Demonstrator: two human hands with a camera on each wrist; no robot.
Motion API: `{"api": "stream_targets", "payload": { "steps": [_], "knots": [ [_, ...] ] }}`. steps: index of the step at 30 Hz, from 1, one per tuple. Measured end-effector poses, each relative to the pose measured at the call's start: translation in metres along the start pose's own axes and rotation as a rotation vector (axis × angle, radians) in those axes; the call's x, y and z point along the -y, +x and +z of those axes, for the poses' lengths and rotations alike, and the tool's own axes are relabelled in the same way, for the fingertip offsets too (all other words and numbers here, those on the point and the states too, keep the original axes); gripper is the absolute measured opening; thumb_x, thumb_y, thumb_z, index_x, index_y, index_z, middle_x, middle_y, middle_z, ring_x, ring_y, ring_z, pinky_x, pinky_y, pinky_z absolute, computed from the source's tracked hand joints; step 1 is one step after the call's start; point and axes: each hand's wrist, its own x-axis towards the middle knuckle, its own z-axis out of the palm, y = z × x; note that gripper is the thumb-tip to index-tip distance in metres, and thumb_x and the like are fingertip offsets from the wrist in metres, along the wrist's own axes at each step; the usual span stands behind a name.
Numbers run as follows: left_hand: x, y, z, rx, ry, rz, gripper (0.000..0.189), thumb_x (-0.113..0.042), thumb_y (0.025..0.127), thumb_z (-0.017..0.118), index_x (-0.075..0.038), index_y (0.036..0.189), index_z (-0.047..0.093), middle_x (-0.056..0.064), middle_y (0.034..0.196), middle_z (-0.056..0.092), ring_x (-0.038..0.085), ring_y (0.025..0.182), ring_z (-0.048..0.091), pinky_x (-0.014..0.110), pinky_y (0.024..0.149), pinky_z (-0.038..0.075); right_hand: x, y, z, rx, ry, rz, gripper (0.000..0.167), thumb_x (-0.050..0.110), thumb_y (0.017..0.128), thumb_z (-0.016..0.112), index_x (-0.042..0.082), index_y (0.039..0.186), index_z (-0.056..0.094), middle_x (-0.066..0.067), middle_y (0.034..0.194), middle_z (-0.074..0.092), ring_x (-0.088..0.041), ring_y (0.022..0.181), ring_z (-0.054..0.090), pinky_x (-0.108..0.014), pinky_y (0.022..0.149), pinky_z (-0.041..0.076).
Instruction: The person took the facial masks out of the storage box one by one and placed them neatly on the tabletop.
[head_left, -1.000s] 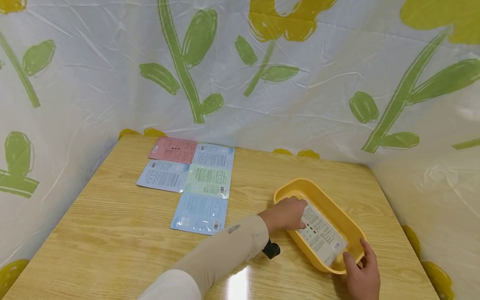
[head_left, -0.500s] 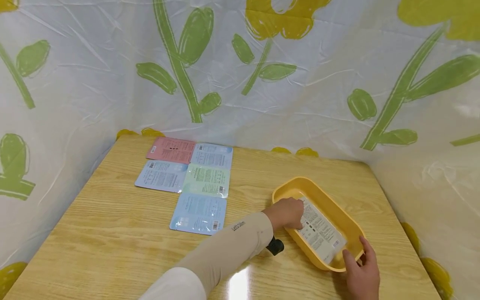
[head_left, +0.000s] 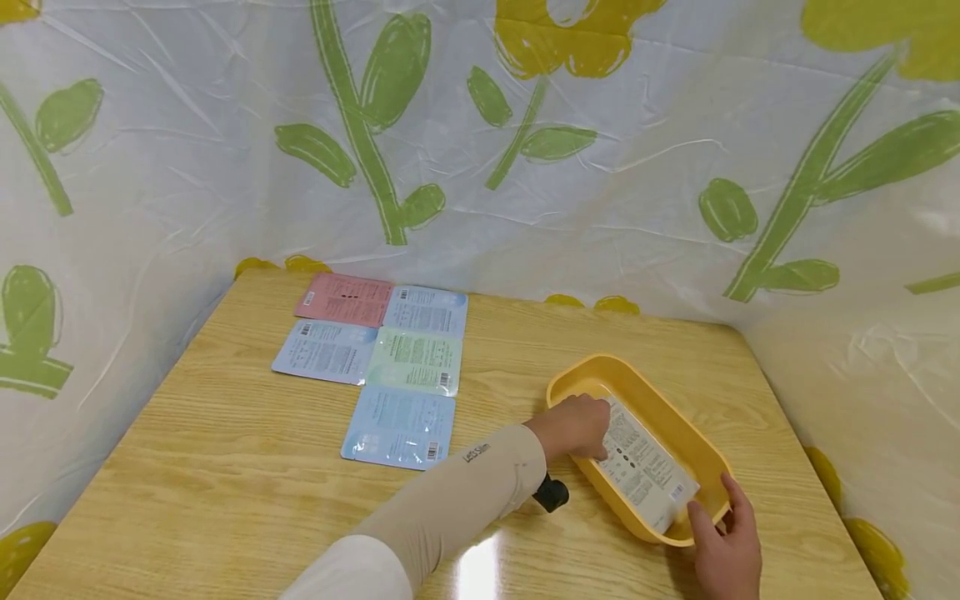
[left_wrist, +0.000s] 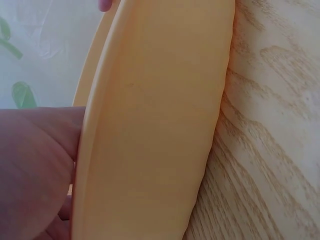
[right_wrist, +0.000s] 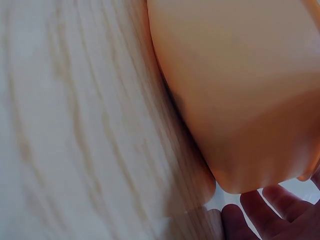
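In the head view my left hand reaches over the long near side of a yellow plastic bin. Its curled fingers and thumb hold the left end of a pale grey sheet mask packet lying inside; the fingertips are partly hidden. My right hand grips the bin's near right end, thumb inside the rim and fingers outside. The left wrist view shows the bin's outer wall with part of my left hand across its rim. Fingers of my right hand meet the bin's end in the right wrist view.
Left of the bin several flat packets lie edge to edge on the wooden table: a pink packet, a green packet and blue packets, one a light blue packet nearest me. A flower-printed curtain encloses the table's back and sides.
My left hand's fingers, more extended a second ago, have curled in at the grey packet. The packet has slid slightly toward the bin's right end. My right hand stays on the rim.
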Motion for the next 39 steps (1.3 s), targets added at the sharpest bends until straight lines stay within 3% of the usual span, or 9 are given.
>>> {"api": "stream_targets", "payload": {
  "steps": [7, 12, 19, 25, 31, 37, 39],
  "knots": [
    [0.003, -0.0025, 0.0017, -0.033, -0.089, 0.031, 0.065, -0.046, 0.086, 0.078, -0.028, 0.141, 0.05, -0.007, 0.128, 0.053, 0.007, 0.105, 0.054, 0.02, 0.083, 0.045, 0.0017, -0.0014, 0.0002, 0.008, 0.004, 0.013, 0.068, 0.024, 0.103, 0.05, 0.012, 0.162, 0.017, -0.018, 0.162, 0.022, -0.033, 0.129, 0.039, 0.001, 0.069, 0.035],
    [0.0042, -0.0022, 0.0004, -0.052, -0.143, 0.092, 0.06, -0.038, 0.089, 0.077, -0.029, 0.141, 0.05, -0.009, 0.131, 0.051, 0.003, 0.107, 0.05, 0.016, 0.082, 0.042, 0.0021, -0.0007, -0.0007, 0.009, 0.001, 0.001, 0.068, 0.024, 0.103, 0.05, 0.012, 0.162, 0.016, -0.018, 0.162, 0.022, -0.032, 0.128, 0.04, 0.001, 0.069, 0.035],
    [0.0035, -0.0014, -0.0012, -0.034, -0.167, 0.176, 0.048, -0.025, 0.093, 0.073, -0.029, 0.138, 0.057, -0.013, 0.135, 0.056, -0.001, 0.119, 0.049, 0.012, 0.093, 0.037, -0.0002, 0.0003, 0.0003, -0.006, -0.006, -0.003, 0.068, 0.024, 0.102, 0.051, 0.01, 0.161, 0.018, -0.02, 0.16, 0.024, -0.031, 0.125, 0.041, 0.0, 0.068, 0.034],
    [0.0027, -0.0033, -0.0044, -0.026, -0.222, 0.203, 0.044, -0.013, 0.095, 0.068, -0.027, 0.135, 0.062, -0.015, 0.135, 0.056, -0.003, 0.12, 0.048, 0.012, 0.096, 0.035, -0.0008, 0.0011, 0.0019, -0.02, -0.009, -0.003, 0.068, 0.024, 0.102, 0.051, 0.01, 0.161, 0.02, -0.023, 0.158, 0.028, -0.017, 0.115, 0.044, 0.0, 0.068, 0.035],
    [0.0034, -0.0052, -0.0028, -0.053, -0.18, 0.259, 0.047, -0.001, 0.094, 0.06, -0.026, 0.134, 0.062, -0.012, 0.144, 0.048, -0.002, 0.132, 0.038, 0.01, 0.102, 0.029, -0.0006, 0.0006, 0.0014, -0.017, -0.006, -0.016, 0.068, 0.022, 0.102, 0.052, 0.009, 0.16, 0.02, -0.025, 0.156, 0.031, -0.005, 0.106, 0.042, -0.001, 0.067, 0.035],
    [0.0041, -0.0043, -0.0034, -0.044, -0.205, 0.246, 0.048, 0.0, 0.095, 0.059, -0.025, 0.136, 0.062, -0.013, 0.14, 0.051, -0.003, 0.128, 0.041, 0.01, 0.1, 0.031, -0.0015, 0.0022, 0.0014, -0.013, -0.011, -0.008, 0.068, 0.024, 0.102, 0.051, 0.011, 0.161, 0.02, -0.022, 0.158, 0.028, -0.008, 0.11, 0.043, 0.0, 0.067, 0.036],
    [0.0044, -0.0045, -0.0043, -0.023, -0.258, 0.223, 0.051, 0.001, 0.096, 0.058, -0.025, 0.14, 0.059, -0.014, 0.139, 0.053, -0.005, 0.113, 0.048, 0.009, 0.09, 0.037, -0.0025, 0.0021, 0.0015, -0.016, -0.009, -0.007, 0.068, 0.023, 0.102, 0.051, 0.011, 0.161, 0.02, -0.022, 0.159, 0.028, -0.009, 0.11, 0.044, 0.0, 0.067, 0.036]
  ]
}}
